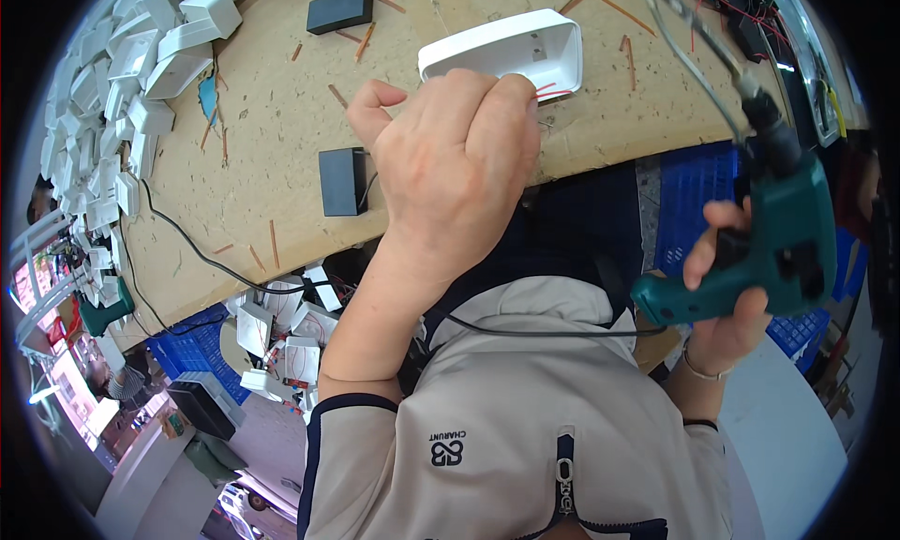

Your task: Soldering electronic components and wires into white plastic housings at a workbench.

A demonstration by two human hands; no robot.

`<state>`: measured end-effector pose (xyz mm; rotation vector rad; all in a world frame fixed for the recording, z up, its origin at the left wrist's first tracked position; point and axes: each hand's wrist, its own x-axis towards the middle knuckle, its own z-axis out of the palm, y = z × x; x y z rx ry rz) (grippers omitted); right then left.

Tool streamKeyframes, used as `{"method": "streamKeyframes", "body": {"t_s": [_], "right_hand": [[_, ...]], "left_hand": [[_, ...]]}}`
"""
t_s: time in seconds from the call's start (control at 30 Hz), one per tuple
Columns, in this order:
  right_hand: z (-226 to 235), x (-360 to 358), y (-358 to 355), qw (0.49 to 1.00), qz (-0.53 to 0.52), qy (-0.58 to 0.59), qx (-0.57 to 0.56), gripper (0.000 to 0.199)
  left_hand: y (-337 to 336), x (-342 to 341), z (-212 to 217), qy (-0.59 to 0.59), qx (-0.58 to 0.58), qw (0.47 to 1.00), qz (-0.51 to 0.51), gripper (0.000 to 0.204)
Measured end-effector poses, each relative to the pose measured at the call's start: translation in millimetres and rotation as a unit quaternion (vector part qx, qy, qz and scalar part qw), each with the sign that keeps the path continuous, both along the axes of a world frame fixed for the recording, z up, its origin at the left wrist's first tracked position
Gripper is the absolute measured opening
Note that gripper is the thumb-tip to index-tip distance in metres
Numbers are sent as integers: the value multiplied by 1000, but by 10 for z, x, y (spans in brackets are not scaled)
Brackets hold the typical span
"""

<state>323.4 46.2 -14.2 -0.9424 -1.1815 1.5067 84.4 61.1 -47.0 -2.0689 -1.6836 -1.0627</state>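
My left hand point(450, 160) is closed, its back toward me and the little finger sticking out to the left. It is at the near side of an open white plastic box point(567, 48). Thin red wires point(553, 93) come out beside its index finger and run toward the box; the fingertips themselves are hidden. My right hand point(727, 277) grips a green pistol-shaped soldering gun point(797, 231), fingers round the handle near the trigger. The gun's black nose carries a long metal rod and a bent tube, slanting up and left, right of the box.
Two black rectangular boxes point(339, 10) point(339, 182) lie on the worn tabletop point(281, 99) among brown strips. White plastic housings point(141, 81) pile up at the left. A black cord point(525, 333) crosses before me to the gun. Blue crates point(689, 202) and wired white parts point(286, 334) are below the edge.
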Motion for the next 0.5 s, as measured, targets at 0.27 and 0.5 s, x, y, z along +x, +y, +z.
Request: {"method": "streamKeyframes", "body": {"t_s": [0.27,0.5], "right_hand": [[50,26,-375,990,-47,-132,-36,77],[45,-18,-415,990,-11,-115,-77,68]], "left_hand": [[35,15,179,16,-11,998,53,7],[157,34,178,-12,-76,997,24,6]]}}
